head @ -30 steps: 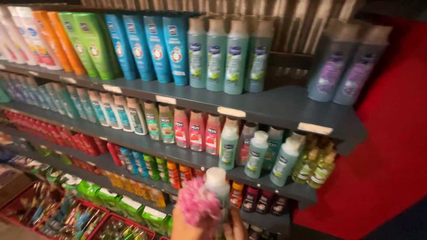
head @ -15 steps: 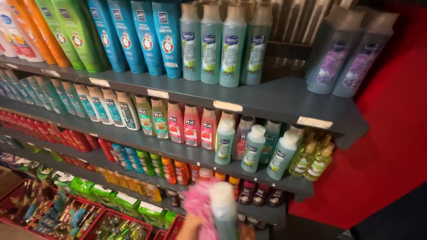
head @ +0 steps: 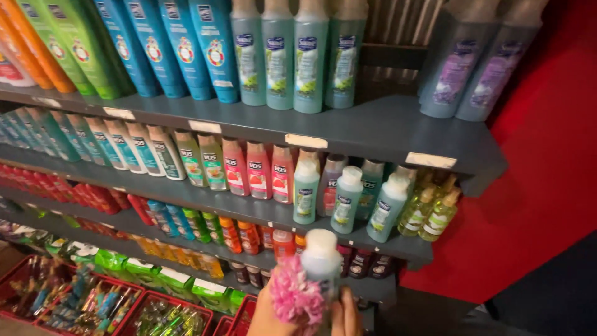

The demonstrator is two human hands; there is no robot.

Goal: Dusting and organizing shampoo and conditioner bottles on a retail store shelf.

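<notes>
Pale bottle with white cap (head: pixel 321 256), low at 6 o'clock, upright, gripped together with a pink frilly puff (head: pixel 295 297); now higher in view than half a second ago, cap fully showing. Left hand (head: pixel 268 316) at 7 o'clock, under the puff; fingers hidden, closure cannot be told. Right hand (head: pixel 346 317), fingers clasped on the bottle's lower body. Behind, at 12 o'clock, grey shelf (head: pixel 373 134) with tall teal shampoo bottles (head: pixel 292 53); blue bottles (head: pixel 180 46) at 11 o'clock, lilac-labelled grey bottles (head: pixel 472 68) at 1 o'clock. Middle shelf: small pale green bottles (head: pixel 345 199), red and pink bottles (head: pixel 258 169). Red baskets (head: pixel 37 298) at 8 o'clock, filled with small packets, contents blurred. Shelves shifted rightward since.
</notes>
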